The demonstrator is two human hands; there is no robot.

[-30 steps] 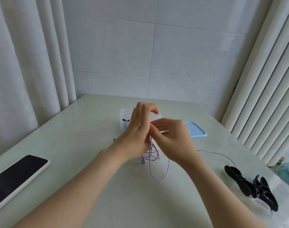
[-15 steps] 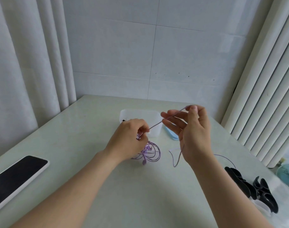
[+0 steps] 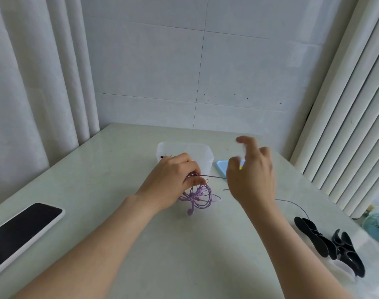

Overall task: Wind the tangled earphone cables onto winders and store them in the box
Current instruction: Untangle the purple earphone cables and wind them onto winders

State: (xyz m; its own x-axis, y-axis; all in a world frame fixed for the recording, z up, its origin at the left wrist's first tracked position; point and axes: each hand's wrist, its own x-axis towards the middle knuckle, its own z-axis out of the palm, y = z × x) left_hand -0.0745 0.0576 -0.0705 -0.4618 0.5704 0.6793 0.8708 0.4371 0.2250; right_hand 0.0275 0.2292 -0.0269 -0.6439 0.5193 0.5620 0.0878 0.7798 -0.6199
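Lowered from its high pull, the right hand is blurred, fingers spread, grip untellable, just right of the left hand pinching the tangled purple earphone cable on the pale tabletop, one strand running rightward between them.

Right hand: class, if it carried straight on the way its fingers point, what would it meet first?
Likely nothing near. On the right hand the blurred fingers point up and away, above the blue lid, so the tiled wall beyond the table looks first, though depth is unclear.
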